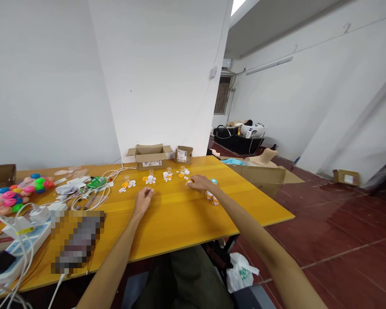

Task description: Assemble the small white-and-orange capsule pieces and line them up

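Note:
My left hand [143, 200] is held over the table with thumb and fingers pinched together; a small pale thing seems to be between the tips, too small to name. Further right, my right hand [198, 182] reaches down with its fingers closed at a small orange-and-white piece [189, 182], mostly covered by the fingertips. Along the far side lie several groups of small white and orange discs, such as the leftmost white discs [131, 183], each group with a clear little cup [169, 170]. Beside my right wrist stand small orange-and-white containers [215, 201] and a blue-topped one [214, 181].
An open cardboard box [151, 159] and a smaller box [183, 155] stand against the wall. Cables, a power strip [28, 246], a blurred-out device [79, 242] and colourful balloon-like balls [28, 189] crowd the left. A large carton [260, 176] sits beyond the table's right edge.

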{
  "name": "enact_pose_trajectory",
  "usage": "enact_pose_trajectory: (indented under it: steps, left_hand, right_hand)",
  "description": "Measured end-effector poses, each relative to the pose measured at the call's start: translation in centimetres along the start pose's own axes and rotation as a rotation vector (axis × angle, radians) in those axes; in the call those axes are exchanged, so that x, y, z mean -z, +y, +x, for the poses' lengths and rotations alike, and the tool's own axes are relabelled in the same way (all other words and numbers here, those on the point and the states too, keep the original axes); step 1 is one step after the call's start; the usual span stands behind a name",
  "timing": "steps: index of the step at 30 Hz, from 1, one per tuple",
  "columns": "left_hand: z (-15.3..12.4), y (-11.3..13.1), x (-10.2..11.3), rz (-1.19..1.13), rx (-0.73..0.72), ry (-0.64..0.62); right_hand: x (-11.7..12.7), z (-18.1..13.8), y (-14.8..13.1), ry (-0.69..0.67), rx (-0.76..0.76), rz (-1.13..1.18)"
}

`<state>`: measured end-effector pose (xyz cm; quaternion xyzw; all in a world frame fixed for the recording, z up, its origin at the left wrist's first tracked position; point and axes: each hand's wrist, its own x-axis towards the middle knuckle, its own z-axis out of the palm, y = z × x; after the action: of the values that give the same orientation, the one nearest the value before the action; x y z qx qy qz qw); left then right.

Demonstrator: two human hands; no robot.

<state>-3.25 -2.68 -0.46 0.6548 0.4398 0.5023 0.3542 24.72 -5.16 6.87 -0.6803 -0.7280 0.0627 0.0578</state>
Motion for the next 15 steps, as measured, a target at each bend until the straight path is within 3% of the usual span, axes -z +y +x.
enact_pose_trajectory:
  steps: [8,15]
  left_hand:
    - [-0.7,-0.5,-1.1,0.049,-0.115,-0.222]
    - [-0.3,-1.5,-0.6,0.047,-0.135,-0.135]
  right_hand:
    - [-6.4,2.0,-7.1,0.054,0.306,0.465]
    - [-9.9,2.0,-9.3,0.149,0.396,0.811]
